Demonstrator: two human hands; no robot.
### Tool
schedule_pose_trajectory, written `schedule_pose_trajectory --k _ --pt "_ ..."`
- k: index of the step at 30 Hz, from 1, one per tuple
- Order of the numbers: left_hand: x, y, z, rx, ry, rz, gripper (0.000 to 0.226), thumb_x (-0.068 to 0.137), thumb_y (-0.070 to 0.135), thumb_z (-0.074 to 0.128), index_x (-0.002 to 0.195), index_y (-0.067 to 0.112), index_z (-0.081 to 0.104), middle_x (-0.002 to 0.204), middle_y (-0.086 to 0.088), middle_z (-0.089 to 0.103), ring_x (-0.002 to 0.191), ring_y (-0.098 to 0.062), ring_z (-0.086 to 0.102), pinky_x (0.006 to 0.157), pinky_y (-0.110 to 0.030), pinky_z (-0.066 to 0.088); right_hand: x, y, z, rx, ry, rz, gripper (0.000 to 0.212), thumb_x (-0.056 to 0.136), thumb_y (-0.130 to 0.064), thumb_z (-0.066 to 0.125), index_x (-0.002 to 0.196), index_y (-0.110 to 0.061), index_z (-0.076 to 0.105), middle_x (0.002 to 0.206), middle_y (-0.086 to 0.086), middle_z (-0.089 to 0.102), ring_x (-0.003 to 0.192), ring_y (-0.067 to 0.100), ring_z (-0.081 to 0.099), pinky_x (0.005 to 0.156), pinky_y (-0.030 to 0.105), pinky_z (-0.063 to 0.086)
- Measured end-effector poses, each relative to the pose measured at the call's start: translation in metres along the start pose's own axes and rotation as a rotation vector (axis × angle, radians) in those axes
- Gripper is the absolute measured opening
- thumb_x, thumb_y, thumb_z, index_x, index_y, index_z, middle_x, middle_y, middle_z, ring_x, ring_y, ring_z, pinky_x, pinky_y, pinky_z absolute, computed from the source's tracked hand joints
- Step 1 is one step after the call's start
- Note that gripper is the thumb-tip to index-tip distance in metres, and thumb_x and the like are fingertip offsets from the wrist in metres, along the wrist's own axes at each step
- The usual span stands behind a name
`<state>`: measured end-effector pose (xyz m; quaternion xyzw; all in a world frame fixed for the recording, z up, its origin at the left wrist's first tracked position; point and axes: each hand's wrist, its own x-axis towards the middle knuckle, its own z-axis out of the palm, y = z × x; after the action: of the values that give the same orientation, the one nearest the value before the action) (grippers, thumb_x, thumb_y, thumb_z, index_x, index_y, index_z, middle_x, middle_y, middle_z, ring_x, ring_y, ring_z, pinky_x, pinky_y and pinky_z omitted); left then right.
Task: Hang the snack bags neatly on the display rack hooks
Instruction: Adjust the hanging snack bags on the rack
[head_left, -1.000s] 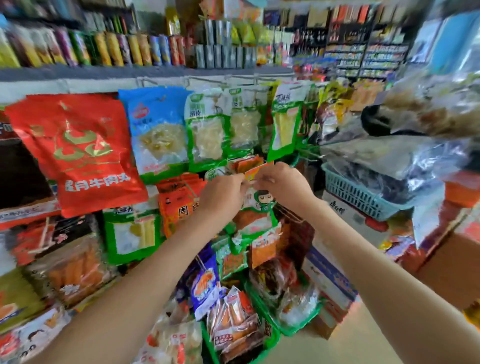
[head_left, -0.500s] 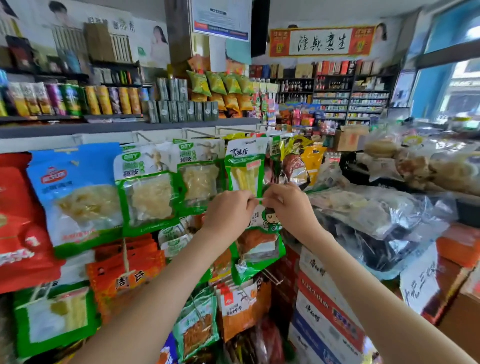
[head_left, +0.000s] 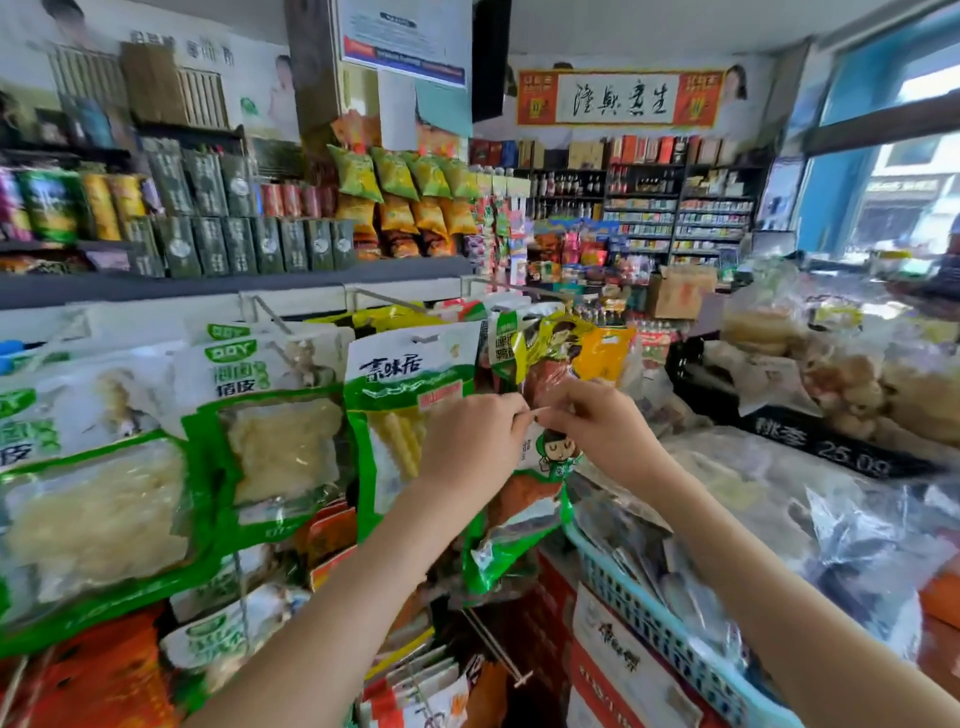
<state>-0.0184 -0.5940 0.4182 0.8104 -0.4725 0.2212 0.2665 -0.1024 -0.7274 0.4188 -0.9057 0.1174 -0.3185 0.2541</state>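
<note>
I hold a green snack bag (head_left: 524, 519) with a cartoon face by its top edge, in front of the display rack. My left hand (head_left: 470, 447) pinches the top left corner and my right hand (head_left: 597, 428) pinches the top right. The bag hangs down below both hands, just under the upper row. A metal hook (head_left: 511, 287) juts out above, with yellow and green bags (head_left: 561, 348) hanging from it. To the left hangs a green and white bag (head_left: 402, 415) of yellow sticks. Whether the held bag's hole is on a hook is hidden by my fingers.
More green bags (head_left: 270, 431) hang left on the upper row, orange packs (head_left: 104, 670) below. A bare lower hook (head_left: 498, 649) sticks out under the held bag. A blue basket (head_left: 649, 629) of clear-wrapped goods sits at my right. A shelf (head_left: 234, 280) with cans runs above the rack.
My view has tilted up from the lower rows. Both hands raised the green bag from the middle rows to just under the upper row of hooks and shifted slightly right.
</note>
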Motion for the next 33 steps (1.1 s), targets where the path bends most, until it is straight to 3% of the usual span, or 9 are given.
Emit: schedule_pose_trajectory --k 2,6,9,13,19,23,27,30,33 --pt "0.005 -0.006 0.006 -0.031 -0.023 -0.058 0.026 0.096 0.035 0.046 0.097 0.023 0.068 0.059 0.004 0.055 0.046 -0.010 0.038 0.043 -0.025 0.027 0.011 0.009 0.004 -0.004 -0.042 -0.013 0.027 0.084 -0.024 0.065 0.067 -0.039 0.052 0.075 -0.006 0.053 0.072 0.004 0.046 0.060 0.011 0.034" --pt "0.016 -0.016 0.010 -0.073 -0.021 -0.135 0.022 0.095 0.033 0.050 0.096 0.021 0.069 0.054 0.006 0.051 0.043 -0.005 0.038 0.050 -0.026 0.037 0.030 0.015 0.013 0.021 -0.086 -0.080 0.009 0.086 -0.022 0.063 0.077 -0.025 0.060 0.069 -0.009 0.052 0.067 0.003 0.046 0.058 0.015 0.035" --pt "0.020 -0.022 0.005 -0.076 -0.030 -0.196 0.022 0.095 0.034 0.050 0.096 0.021 0.069 0.053 0.010 0.048 0.042 -0.003 0.036 0.040 -0.019 0.022 0.041 0.014 0.016 0.047 -0.116 -0.151 0.007 0.085 -0.021 0.063 0.079 -0.025 0.062 0.070 -0.010 0.052 0.079 0.014 0.045 0.067 0.030 0.039" --pt "0.020 -0.031 -0.008 -0.129 -0.014 -0.262 0.019 0.093 0.030 0.054 0.095 0.021 0.071 0.054 0.011 0.052 0.037 -0.004 0.038 0.039 -0.017 0.027 0.054 0.007 0.023 0.119 -0.138 -0.248 0.005 0.085 -0.021 0.063 0.089 -0.022 0.066 0.071 -0.014 0.057 0.081 0.012 0.044 0.064 0.022 0.034" --pt "-0.001 -0.043 -0.033 -0.058 0.015 -0.359 0.017 0.092 0.031 0.055 0.093 0.025 0.071 0.062 0.007 0.062 0.041 -0.006 0.041 0.044 -0.022 0.032 0.065 -0.008 0.041 0.294 -0.085 -0.323 0.032 0.086 -0.021 0.063 0.117 -0.023 0.056 0.097 -0.004 0.057 0.071 -0.001 0.043 0.068 0.016 0.037" --pt "-0.016 -0.049 -0.050 0.043 0.040 -0.396 0.019 0.094 0.032 0.052 0.096 0.026 0.070 0.079 0.007 0.070 0.038 -0.002 0.039 0.044 -0.021 0.031 0.070 -0.022 0.055 0.314 -0.027 -0.368 0.055 0.088 -0.014 0.060 0.137 -0.019 0.037 0.119 -0.002 0.049 0.092 0.012 0.045 0.083 0.020 0.037" --pt "-0.028 -0.050 -0.066 0.080 0.088 -0.399 0.019 0.094 0.031 0.053 0.097 0.024 0.071 0.078 0.009 0.069 0.041 0.004 0.041 0.047 -0.018 0.031 0.079 -0.036 0.066 0.218 -0.009 -0.446 0.063 0.089 -0.012 0.057 0.144 -0.019 0.027 0.143 0.003 0.036 0.125 0.019 0.034 0.107 0.033 0.017" --pt "-0.035 -0.051 -0.075 0.070 0.091 -0.406 0.018 0.093 0.029 0.055 0.096 0.022 0.071 0.066 0.016 0.061 0.044 0.006 0.049 0.046 -0.011 0.030 0.082 -0.046 0.067 0.264 -0.100 -0.428 0.042 0.092 -0.008 0.052 0.132 -0.012 0.042 0.114 0.004 0.045 0.087 0.010 0.043 0.085 0.029 0.037" --pt "-0.041 -0.052 -0.083 0.054 0.053 -0.415 0.017 0.092 0.031 0.055 0.095 0.024 0.071 0.074 0.006 0.069 0.054 -0.010 0.057 0.056 -0.021 0.043 0.087 -0.054 0.065 0.291 -0.081 -0.392 0.029 0.092 -0.008 0.053 0.121 -0.006 0.053 0.098 0.003 0.042 0.077 0.016 0.044 0.067 0.016 0.033"
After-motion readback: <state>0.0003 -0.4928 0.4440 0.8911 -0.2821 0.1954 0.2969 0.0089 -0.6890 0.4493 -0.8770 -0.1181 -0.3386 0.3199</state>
